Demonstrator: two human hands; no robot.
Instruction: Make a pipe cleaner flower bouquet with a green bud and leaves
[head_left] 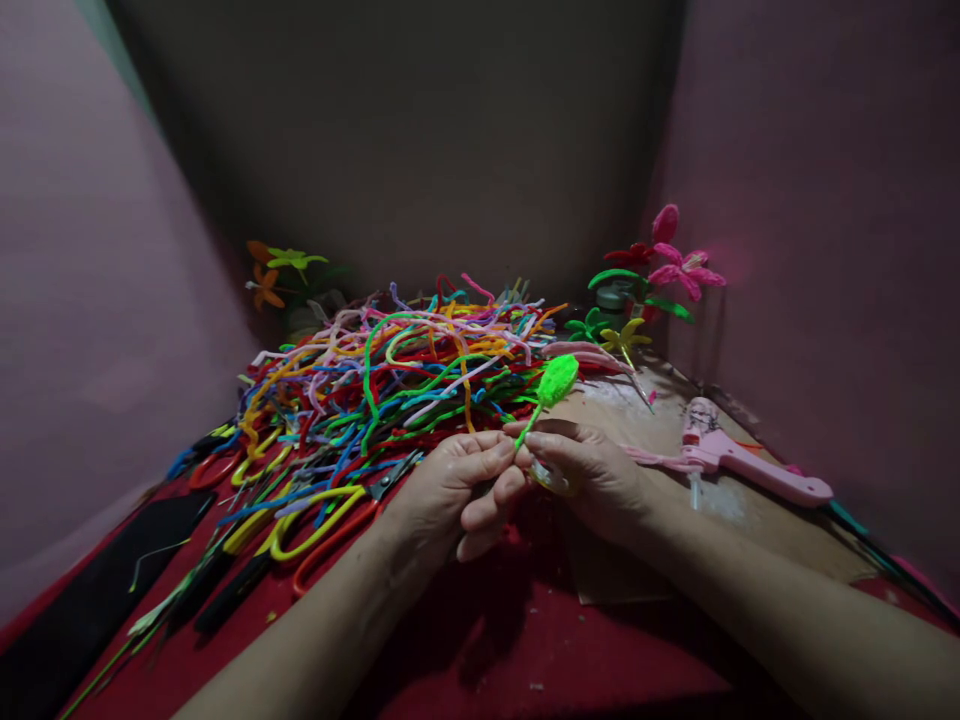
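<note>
Centrally: hands [465,480] [592,470] pinch green leaf [559,380] | chenille pile [412,385] crowds beyond | cloth [547,650] nearer

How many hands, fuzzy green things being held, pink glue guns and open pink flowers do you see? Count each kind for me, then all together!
Hands (left hand, right hand): 2
Held fuzzy green piece: 1
Pink glue gun: 1
Open pink flower: 1
Total: 5

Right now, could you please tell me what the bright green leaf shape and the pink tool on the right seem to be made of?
The leaf shape: probably pipe cleaner, matte, judging by its fuzzy surface. The pink tool: likely hard plastic, fairly smooth, judging by its even, moulded-looking body.
</note>
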